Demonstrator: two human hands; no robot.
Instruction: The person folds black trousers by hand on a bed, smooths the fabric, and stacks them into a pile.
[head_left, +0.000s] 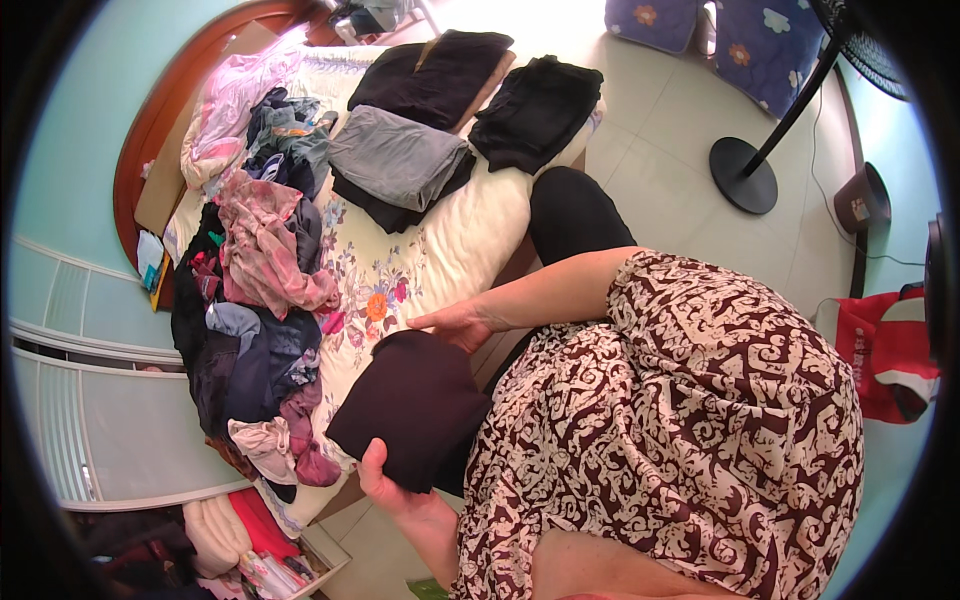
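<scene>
A dark maroon-black folded garment (409, 405) is held between my two hands, over the near edge of the bed and close to my body. My left hand (394, 484) grips its lower corner, thumb on top and fingers hidden underneath. At the opposite edge is my right hand (461, 330), with one digit stretched out past the cloth and the rest partly hidden behind it. Just beyond lies the cream floral bedspread (427, 277). Farther up the bed are a folded grey garment (397, 154) on a black one, dark folded garments (427, 79) and folded black clothing (536, 112).
A loose heap of clothes (262, 367) runs along the bed's left side, beside a wooden headboard (142, 142). Below it, an open drawer (326, 562) holds fabrics. A standing fan (742, 176), a brown bin (861, 199) and a red bag (862, 337) stand to the right.
</scene>
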